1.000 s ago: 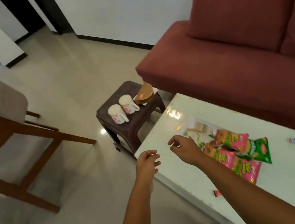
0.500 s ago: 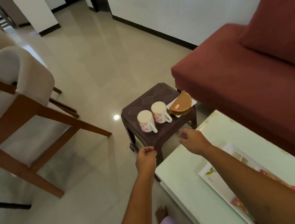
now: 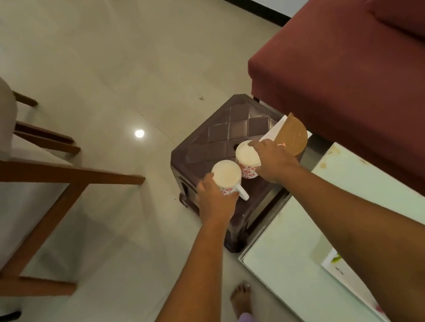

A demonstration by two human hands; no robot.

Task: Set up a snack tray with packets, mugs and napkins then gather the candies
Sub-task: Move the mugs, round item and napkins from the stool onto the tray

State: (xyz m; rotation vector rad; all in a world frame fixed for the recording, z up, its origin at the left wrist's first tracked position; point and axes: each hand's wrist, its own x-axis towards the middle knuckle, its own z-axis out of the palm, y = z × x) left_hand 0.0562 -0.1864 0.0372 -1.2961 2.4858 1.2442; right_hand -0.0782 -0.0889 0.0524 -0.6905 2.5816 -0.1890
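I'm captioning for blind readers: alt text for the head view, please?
From above, the person's left hand grips the left mug and the right hand grips the right mug, both floral, side by side on a dark stool beside a red sofa and a white table.

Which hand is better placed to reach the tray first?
Probably right: the right hand holds the far mug, nearer the tray; the left hand holds the near mug farther left.

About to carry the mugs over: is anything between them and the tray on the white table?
Nothing visible. The left hand grips the near mug, the right hand the far mug, both on the stool. Bare white table lies between them and the tray, only partly in view.
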